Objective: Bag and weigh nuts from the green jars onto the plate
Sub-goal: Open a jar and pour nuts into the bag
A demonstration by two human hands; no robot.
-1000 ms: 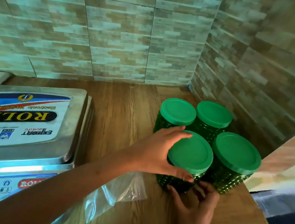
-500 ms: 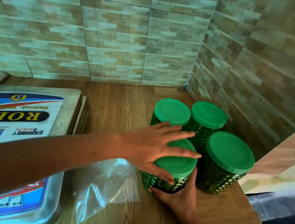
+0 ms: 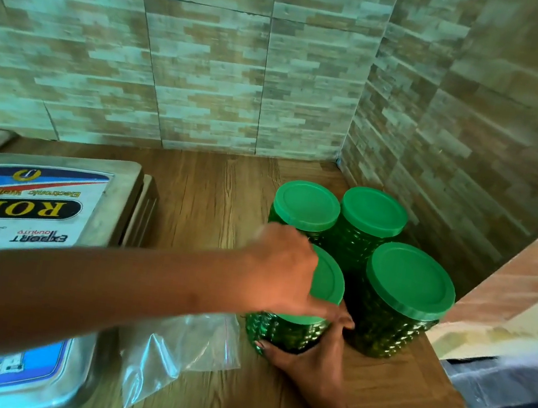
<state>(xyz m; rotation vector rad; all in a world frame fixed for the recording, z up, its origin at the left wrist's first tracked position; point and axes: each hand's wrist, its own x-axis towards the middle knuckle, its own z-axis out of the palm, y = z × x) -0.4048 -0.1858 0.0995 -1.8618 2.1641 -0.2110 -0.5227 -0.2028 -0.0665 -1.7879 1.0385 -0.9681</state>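
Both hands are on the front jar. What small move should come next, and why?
Probably twist the lid off with the left hand: it grips the lid, the right hand steadies the jar, and the bag lies beside it.

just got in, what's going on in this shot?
A person seems to be opening the nearest green jar on the wooden counter: the left hand grips its lid from above while the right hand holds the jar's body low down. The lid is not yet off. Three more closed jars stand beside and behind it. A clear zip bag lies flat, apparently empty, beside the weighing scale.
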